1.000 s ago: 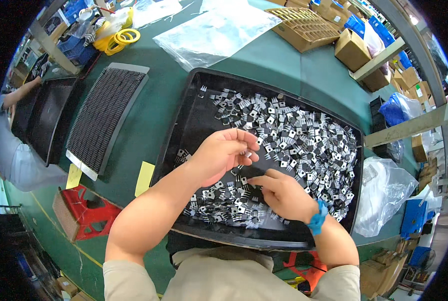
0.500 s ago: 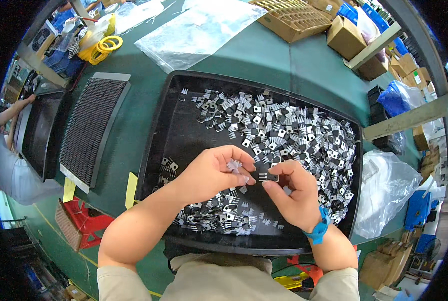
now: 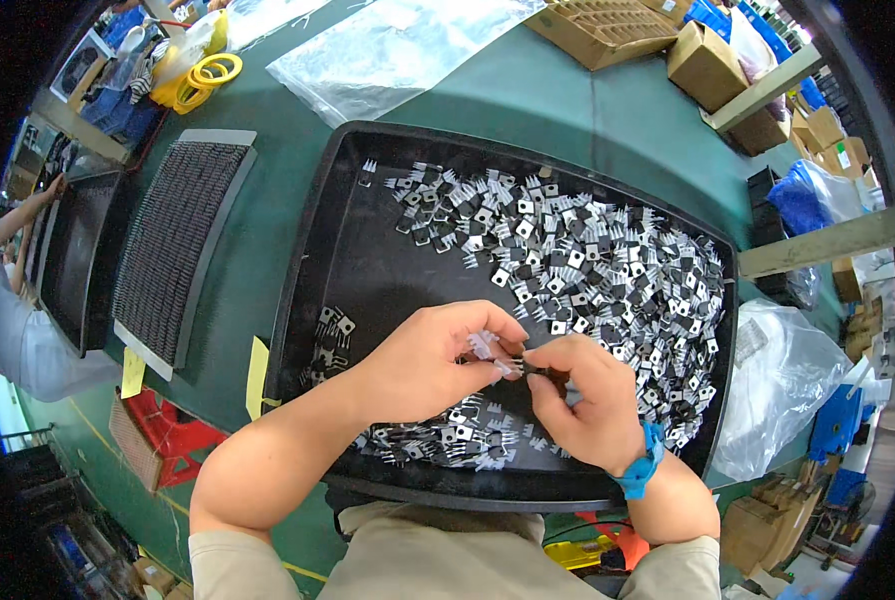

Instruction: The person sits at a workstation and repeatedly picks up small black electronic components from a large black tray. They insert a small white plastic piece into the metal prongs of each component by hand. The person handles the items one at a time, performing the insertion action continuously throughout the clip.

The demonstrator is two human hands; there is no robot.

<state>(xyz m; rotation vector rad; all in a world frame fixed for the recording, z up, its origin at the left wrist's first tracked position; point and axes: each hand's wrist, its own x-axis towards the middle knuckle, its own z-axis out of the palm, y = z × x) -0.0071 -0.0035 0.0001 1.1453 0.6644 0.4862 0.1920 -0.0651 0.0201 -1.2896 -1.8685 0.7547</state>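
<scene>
Over a large black tray [image 3: 352, 245], my left hand [image 3: 422, 365] is closed around several small translucent white pronged sleeves [image 3: 482, 345], one of them at its fingertips. My right hand [image 3: 592, 405], a blue band on its wrist, pinches a black three-legged transistor [image 3: 518, 366]. Its legs point left and meet the sleeve at my left fingertips; how far they are in is hidden by the fingers. A big heap of transistors with white sleeves on their legs [image 3: 607, 275] fills the tray's right side. Below my hands lie a smaller heap [image 3: 452, 438] and loose sleeves [image 3: 533, 437].
Left of the tray lies a panel packed with rows of small dark parts [image 3: 182, 230]. Beyond it another person's arm [image 3: 29, 212] reaches to a black bin [image 3: 82, 265]. Plastic bags [image 3: 397, 60] [image 3: 777, 390], yellow tape rolls [image 3: 207, 80] and a divided carton [image 3: 607, 35] lie around.
My right hand has brought the transistor left, so its legs now meet the sleeve at my left fingertips. Before, a gap lay between them. The whole view has shifted slightly.
</scene>
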